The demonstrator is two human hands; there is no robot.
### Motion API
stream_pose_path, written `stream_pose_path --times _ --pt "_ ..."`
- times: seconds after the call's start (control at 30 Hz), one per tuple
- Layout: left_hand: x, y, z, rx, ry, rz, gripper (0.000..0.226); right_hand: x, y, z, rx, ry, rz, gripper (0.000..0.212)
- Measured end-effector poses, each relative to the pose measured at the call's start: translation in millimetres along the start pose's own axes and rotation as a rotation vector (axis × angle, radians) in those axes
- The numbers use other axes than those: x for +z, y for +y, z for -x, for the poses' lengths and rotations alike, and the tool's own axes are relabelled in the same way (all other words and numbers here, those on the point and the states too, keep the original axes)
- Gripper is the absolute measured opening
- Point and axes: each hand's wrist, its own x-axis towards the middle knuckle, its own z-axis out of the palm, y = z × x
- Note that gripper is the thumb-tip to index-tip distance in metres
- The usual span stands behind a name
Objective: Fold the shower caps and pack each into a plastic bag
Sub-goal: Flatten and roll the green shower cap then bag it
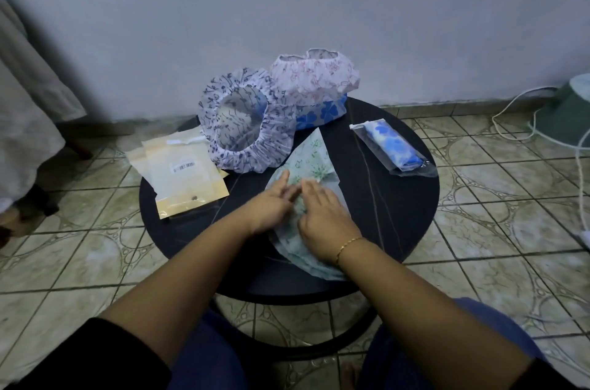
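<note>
Both flat hands, left hand [274, 202] and right hand [322, 216], press the green cap [311, 156]; the plastic bag [394, 150] apparently holds a folded blue cap.

Both hands [300, 207] press flat on the green shower cap [311, 159].

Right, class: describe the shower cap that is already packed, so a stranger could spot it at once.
Start at the round dark table. On its right side, away from both hands, lies a clear plastic bag holding a rolled cap. It alone is bagged, white with blue flowers; the other caps lie loose.
</note>
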Motion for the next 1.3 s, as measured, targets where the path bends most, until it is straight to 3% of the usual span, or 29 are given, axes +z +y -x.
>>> stream_pose_path --times 0.1,0.17,0.27,0.43,0.57,0.73,0.83,0.9,1.0,1.17,1.3 --pt "-12 6 -8 0.018 0.175 0.141 0.061 -3 -5 -2 0.004 -0.016 0.179 0.063" --pt "-16 16 -12 0.016 0.210 0.094 0.053 -7 -7 -4 -0.013 0.055 0.243 0.062" --pt "-21 35 -22 0.008 0.252 -0.138 0.046 -9 -7 -10 -0.051 0.068 0.262 0.072" --pt "-18 57 -46 0.061 0.284 -0.738 0.036 -5 -1 -18 -0.044 -0.067 0.264 0.083" --pt "-13 76 -70 0.128 0.407 -0.688 0.050 -3 1 -19 -0.044 -0.089 0.270 0.080" --pt "-6 109 -96 -0.192 0.192 -0.723 0.092 0 1 -19 -0.059 -0.064 0.269 0.076" --pt "-11 121 -114 -0.398 0.036 -0.679 0.096 1 2 -17 -0.072 -0.053 0.267 0.074" --pt "-18 125 -123 -0.475 -0.054 -0.679 0.084 1 3 -15 -0.088 -0.049 0.260 0.072" --pt "-25 126 -134 -0.412 -0.063 -0.721 0.057 1 5 -14 -0.101 -0.030 0.238 0.070" --pt "-26 108 -147 -0.405 -0.027 -0.642 0.059 6 5 -15 -0.108 0.007 0.214 0.079" --pt "-19 94 -146 -0.238 0.019 -0.734 0.042 8 9 -17 -0.111 -0.009 0.218 0.083"
